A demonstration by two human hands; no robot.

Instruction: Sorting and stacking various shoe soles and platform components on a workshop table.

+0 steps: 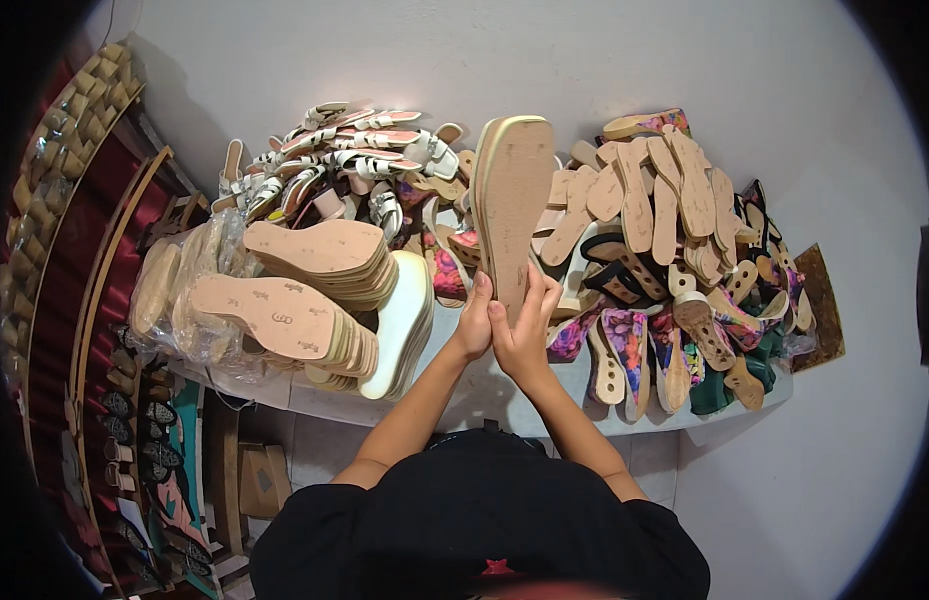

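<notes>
Between my two hands stands a small stack of insoles, square-toed and tan on the face, with pale yellowish edges. My left hand is closed around the lower left side of the stack, at its narrow end. On the other side my right hand grips the same end, thumb and fingers against the tan face. To the left on the table lie two tall piles of tan insoles, beside a stack of white soles. Wedge sandals with floral covering are nearest to my right hand.
White strappy sandals heap up at the back left. Plastic-wrapped soles sit at the table's left end. Loose tan insoles cover the right pile. A brown board leans at the right end. Shelves with shoes line the left.
</notes>
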